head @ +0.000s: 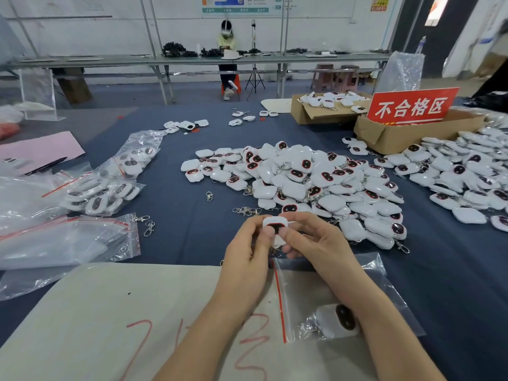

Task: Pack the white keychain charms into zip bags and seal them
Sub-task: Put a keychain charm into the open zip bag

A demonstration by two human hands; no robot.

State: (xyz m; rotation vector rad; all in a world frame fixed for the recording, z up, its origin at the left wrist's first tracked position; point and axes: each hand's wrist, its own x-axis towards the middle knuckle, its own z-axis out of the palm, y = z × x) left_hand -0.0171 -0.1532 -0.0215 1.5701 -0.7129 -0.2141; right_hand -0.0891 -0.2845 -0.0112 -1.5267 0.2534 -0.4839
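Navy tabletop (pixel 170 237), glossy white charm (pixel 275 225) with dark red-rimmed oval, both hands pinching.

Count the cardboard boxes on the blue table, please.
2. One cardboard box at the far right holds white charms. The second box stands just right of it and nearer, with a red sign in it. Others may be hidden outside the view.

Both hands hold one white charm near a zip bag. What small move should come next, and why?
Probably lower the held charm to the red-striped mouth of the zip bag and slide it in. The left hand and right hand pinch it just beyond that bag, which so far holds one packed charm; whether its mouth is open I cannot tell.
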